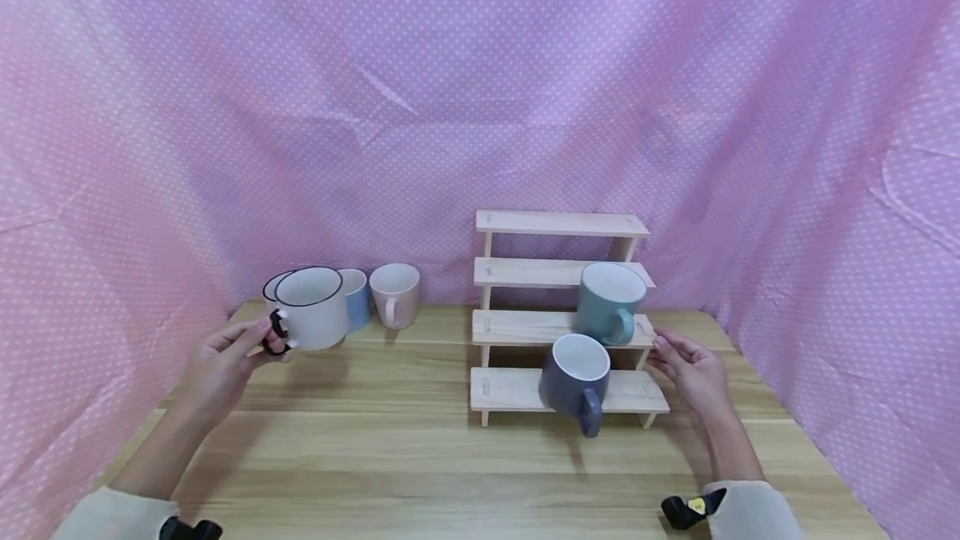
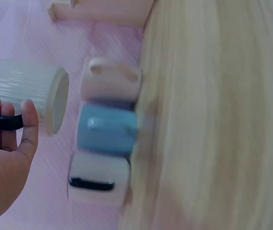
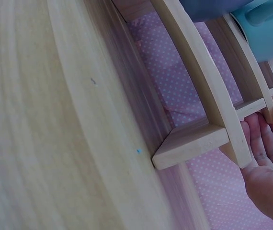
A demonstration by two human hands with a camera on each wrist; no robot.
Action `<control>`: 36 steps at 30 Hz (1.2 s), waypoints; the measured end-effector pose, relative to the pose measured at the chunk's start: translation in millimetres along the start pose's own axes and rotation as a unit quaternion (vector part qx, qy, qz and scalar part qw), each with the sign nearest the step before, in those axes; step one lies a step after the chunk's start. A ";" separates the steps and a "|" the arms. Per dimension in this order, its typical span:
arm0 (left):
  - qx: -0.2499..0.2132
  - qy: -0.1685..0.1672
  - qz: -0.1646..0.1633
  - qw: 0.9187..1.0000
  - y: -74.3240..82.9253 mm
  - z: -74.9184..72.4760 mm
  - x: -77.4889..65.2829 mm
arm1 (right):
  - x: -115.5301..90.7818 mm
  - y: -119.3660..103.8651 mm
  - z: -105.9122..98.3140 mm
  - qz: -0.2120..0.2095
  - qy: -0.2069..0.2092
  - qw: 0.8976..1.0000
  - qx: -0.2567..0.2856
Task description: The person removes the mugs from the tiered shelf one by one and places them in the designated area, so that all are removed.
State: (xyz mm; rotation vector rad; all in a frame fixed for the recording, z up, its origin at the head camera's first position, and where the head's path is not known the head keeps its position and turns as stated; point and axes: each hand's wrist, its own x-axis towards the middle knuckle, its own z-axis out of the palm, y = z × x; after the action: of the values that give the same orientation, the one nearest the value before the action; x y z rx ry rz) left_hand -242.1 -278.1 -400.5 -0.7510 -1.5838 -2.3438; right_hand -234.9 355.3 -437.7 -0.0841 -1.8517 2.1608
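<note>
My left hand (image 1: 223,363) grips the black handle of a white mug (image 1: 315,319) with a dark rim. In the left wrist view this mug (image 2: 24,91) is held apart from the other mugs, and the fingers curl round its handle. At the wooden tiered rack (image 1: 517,329), my right hand (image 1: 693,372) pinches the right end of the second step from the bottom. The right wrist view shows the thumb over the board's edge and the fingers beneath. A teal mug (image 1: 603,315) stands on that step, and a dark blue-grey mug (image 1: 566,386) on the lowest.
On the table's back left stand a pink mug (image 1: 401,294), a light blue mug (image 1: 357,302) and another white mug (image 2: 100,172) with a black handle, partly hidden behind the held one in the head view. A pink dotted cloth (image 1: 450,107) hangs around the wooden table (image 1: 375,457).
</note>
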 end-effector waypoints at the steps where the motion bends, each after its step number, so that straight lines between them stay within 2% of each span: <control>1: -0.002 0.005 -0.005 1.000 1.5 -4.1 -2.5 | 0.2 -0.2 0.3 -0.001 -0.001 1.000 0.000; 6: -0.001 0.041 -0.046 0.998 6.1 -23.4 -14.4 | -0.1 0.3 1.0 -0.005 -0.003 1.000 0.002; 8: 0.015 0.050 -0.061 0.997 7.6 -30.7 -18.0 | -0.2 0.9 0.6 -0.005 -0.004 1.000 0.004; 13: 0.032 0.038 -0.101 0.994 8.5 -48.5 -26.8 | -0.9 -0.1 0.1 -0.006 -0.006 1.000 0.009; 17: 0.031 0.020 -0.118 0.992 5.3 -61.2 -34.7 | -0.7 -1.5 -0.1 -0.005 -0.007 1.000 0.004; 20: 0.055 0.030 -0.127 0.990 3.1 -67.7 -39.7 | -0.2 -0.6 -1.4 -0.008 -0.012 1.000 0.007; 26: 0.103 0.054 -0.175 0.978 0.1 -74.3 -45.5 | 1.1 2.7 -4.6 -0.021 -0.021 0.999 0.018; 33: 0.107 0.056 -0.165 0.979 -2.1 -76.8 -51.3 | 2.3 3.5 -4.5 -0.018 -0.022 1.000 0.012; 36: 0.115 0.069 -0.159 0.978 -1.1 -77.8 -51.8 | 1.9 3.2 -4.6 -0.015 -0.019 1.000 0.010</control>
State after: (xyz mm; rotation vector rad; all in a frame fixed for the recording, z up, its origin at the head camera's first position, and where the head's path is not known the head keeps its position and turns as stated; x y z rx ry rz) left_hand -221.4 -353.9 -451.0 -0.2956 -1.9882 -2.2971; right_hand -236.2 359.7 -441.3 -0.0114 -1.8388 2.1747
